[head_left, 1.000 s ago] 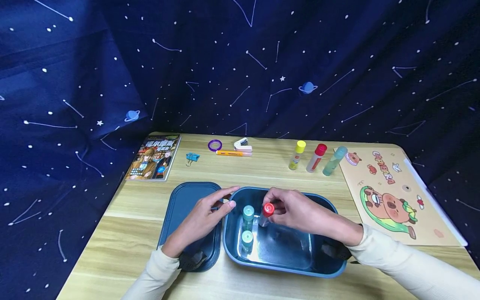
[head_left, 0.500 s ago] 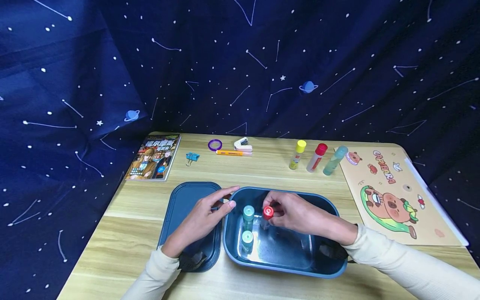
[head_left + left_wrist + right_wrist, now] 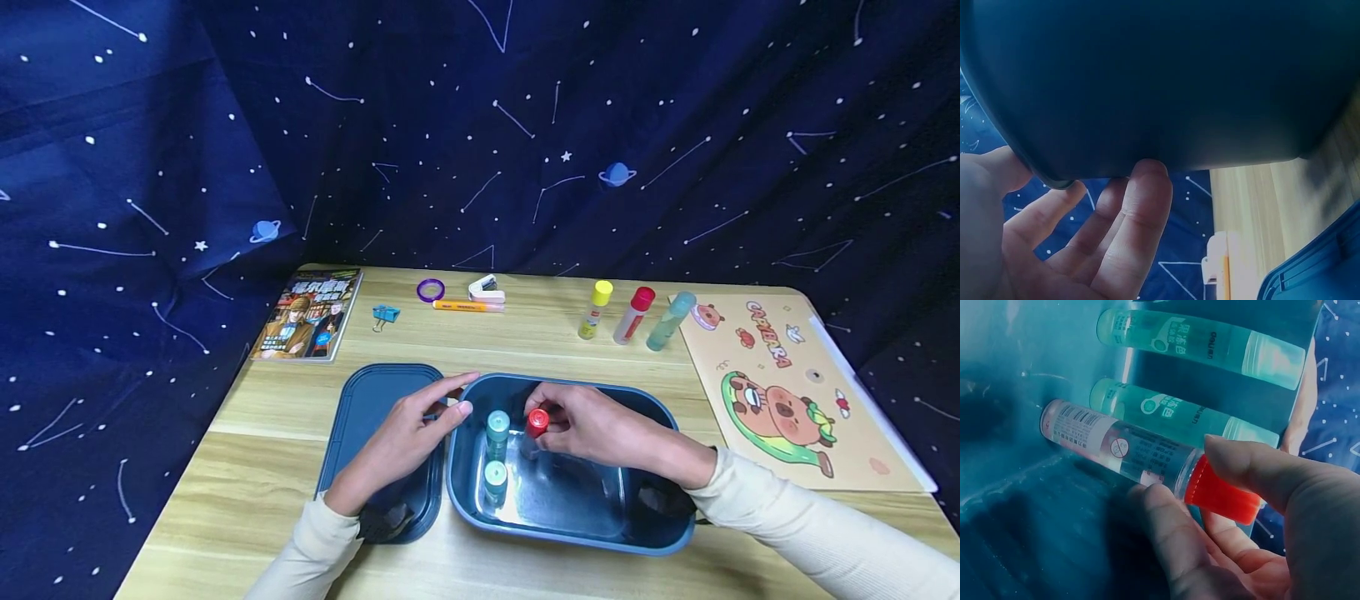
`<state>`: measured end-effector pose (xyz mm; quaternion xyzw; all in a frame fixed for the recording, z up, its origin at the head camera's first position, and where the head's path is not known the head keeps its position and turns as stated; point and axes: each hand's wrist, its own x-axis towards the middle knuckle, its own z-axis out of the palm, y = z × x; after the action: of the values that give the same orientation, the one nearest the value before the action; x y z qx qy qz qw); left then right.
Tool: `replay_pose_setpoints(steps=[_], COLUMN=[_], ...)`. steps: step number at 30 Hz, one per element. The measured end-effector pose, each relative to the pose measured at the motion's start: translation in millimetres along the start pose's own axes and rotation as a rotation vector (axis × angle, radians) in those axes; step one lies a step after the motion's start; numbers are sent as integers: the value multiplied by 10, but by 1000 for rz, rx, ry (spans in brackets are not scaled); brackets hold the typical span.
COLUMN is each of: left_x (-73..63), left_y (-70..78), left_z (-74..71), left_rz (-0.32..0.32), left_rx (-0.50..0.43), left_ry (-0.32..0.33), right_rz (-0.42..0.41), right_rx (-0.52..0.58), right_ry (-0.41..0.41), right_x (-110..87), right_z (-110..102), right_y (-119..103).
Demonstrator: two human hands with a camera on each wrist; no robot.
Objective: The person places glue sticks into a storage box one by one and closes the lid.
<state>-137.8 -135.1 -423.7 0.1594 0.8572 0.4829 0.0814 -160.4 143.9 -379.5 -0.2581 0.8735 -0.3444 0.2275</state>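
Observation:
My right hand [image 3: 588, 423] reaches into the dark blue storage box [image 3: 570, 546] and pinches a red-capped clear glue stick [image 3: 1141, 456] near its cap, between thumb and fingers. The stick stands nearly upright, its base at the box floor. Two green glue sticks stand at the box's left end, a rear one [image 3: 497, 437] and a front one [image 3: 495, 482]. In the right wrist view the red-capped stick is close beside one of them. My left hand [image 3: 412, 429] grips the box's left rim, thumb over the edge and fingers [image 3: 1141, 219] against the outer wall.
A dark blue lid [image 3: 382, 387] lies left of the box, beneath my left forearm. Behind the box stand yellow [image 3: 595, 310], red [image 3: 633, 317] and green [image 3: 671, 321] glue sticks. A capybara folder [image 3: 795, 400], book [image 3: 307, 317], binder clip [image 3: 386, 315], tape roll [image 3: 431, 290], stapler [image 3: 486, 289] and orange marker [image 3: 468, 306] lie around.
Over the first half second my right hand has shifted slightly left and the red-capped glue stick has tipped more upright. Since then it has barely moved. The left hand stays in place.

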Motion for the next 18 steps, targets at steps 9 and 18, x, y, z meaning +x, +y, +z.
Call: replay_pose_setpoints(steps=[9, 18], left_x=[5, 4], left_y=[4, 9], left_z=[13, 4], left_rz=[-8, -7], left_rx=[-11, -1], left_ry=[-10, -5], right_rz=[74, 67], right_rx=[-26, -42], right_ry=[9, 85], right_x=[-49, -353], right_z=[-29, -279], right_y=[-48, -244])
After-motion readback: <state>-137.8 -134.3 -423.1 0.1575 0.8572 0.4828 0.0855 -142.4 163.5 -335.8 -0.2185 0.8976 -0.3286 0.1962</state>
